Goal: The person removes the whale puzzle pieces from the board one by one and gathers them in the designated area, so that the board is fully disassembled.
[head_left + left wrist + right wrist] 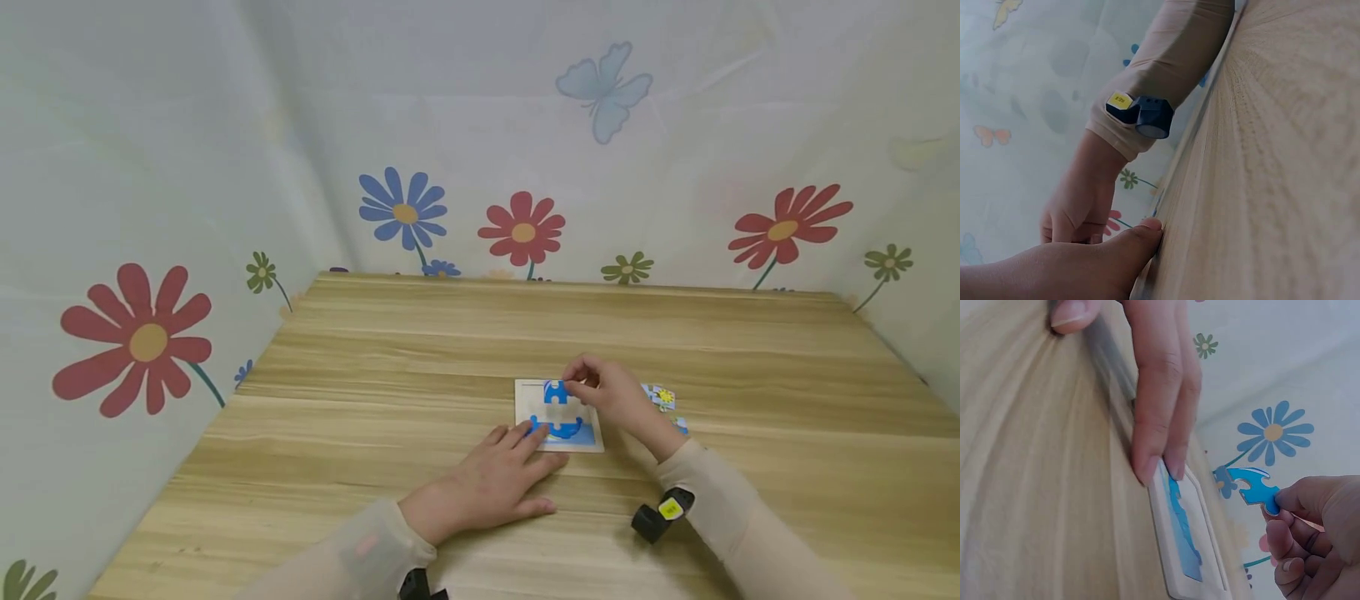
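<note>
Between thumb and fingers, my right hand pinches a blue jigsaw piece and holds it above the puzzle board. The board is a small square with a pale raised frame. Blue joined pieces lie along its near side, while its upper part shows bare backing. My left hand lies with fingers spread, its fingertips on the board's near left part and its thumb on the table. In the right wrist view, two left fingers touch the frame's edge. The left wrist view hides the board behind the left hand.
Loose jigsaw pieces with a yellow sun and blue parts lie right of the board, partly behind the right forearm. The wooden table ends at a flower-printed curtain. A black camera is strapped on the right wrist.
</note>
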Demonstrator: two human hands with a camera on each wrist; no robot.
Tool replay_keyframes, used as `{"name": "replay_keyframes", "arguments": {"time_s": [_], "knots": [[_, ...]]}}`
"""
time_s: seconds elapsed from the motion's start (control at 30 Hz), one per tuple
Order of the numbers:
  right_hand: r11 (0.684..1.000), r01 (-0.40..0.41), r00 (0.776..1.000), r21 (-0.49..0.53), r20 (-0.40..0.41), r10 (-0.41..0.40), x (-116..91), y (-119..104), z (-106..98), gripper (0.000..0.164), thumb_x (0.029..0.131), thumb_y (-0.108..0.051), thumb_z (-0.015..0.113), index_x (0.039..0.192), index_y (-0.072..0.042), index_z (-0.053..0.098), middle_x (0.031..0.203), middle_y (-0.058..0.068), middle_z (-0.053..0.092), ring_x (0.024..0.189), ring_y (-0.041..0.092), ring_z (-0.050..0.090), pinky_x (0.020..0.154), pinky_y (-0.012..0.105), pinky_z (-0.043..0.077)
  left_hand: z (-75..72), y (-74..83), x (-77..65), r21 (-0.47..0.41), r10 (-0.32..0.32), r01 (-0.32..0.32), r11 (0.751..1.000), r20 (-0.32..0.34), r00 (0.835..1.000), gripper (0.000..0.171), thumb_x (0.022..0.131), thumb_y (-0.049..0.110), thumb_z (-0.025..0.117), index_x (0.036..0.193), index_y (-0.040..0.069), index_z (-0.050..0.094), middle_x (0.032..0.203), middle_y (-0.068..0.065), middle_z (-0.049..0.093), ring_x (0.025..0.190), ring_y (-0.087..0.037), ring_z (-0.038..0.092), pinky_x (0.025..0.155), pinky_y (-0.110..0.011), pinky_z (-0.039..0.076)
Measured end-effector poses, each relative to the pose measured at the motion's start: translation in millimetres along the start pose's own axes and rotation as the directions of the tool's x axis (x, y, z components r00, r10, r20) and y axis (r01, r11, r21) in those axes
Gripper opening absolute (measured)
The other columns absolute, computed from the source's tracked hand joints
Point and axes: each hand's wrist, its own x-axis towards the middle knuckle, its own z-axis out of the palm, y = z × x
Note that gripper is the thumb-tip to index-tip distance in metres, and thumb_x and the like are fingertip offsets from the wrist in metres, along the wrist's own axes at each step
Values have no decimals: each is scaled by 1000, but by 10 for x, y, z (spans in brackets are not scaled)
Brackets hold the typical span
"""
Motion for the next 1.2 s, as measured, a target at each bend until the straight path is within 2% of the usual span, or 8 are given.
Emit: {"name": "replay_keyframes", "arguments": {"time_s": [0.43, 0.63, 1.2], "knots": [[1000, -11, 999, 5, -30, 11, -44, 123, -170, 9, 93, -10, 61, 98, -3, 63, 91, 11, 65, 72, 14, 51, 61, 21, 45, 14, -4, 2, 7, 6, -6, 1000, -20, 1000, 58, 95, 61, 39, 144, 28, 43, 151, -12, 41, 139, -31, 40, 106, -49, 41], [1000, -19, 999, 22, -45, 20, -68, 185, -229, 11, 93, -9, 61, 99, 0, 63, 91, 13, 64, 72, 15, 51, 60, 21, 44, 5, 1, 2, 9, -6, 6, 1000, -4, 1000, 59, 95, 61, 39, 144, 29, 42, 151, -11, 40, 139, -30, 39, 107, -48, 40], [999, -44, 999, -23, -18, 44, -201, 344, -348, 7, 91, -4, 59, 94, 2, 61, 82, 10, 61, 65, 12, 49, 56, 21, 44, 6, 2, 5, 5, -8, 8, 1000, 2, 1000, 58, 95, 61, 40, 144, 30, 42, 151, -10, 40, 140, -29, 39, 107, -47, 40]]}}
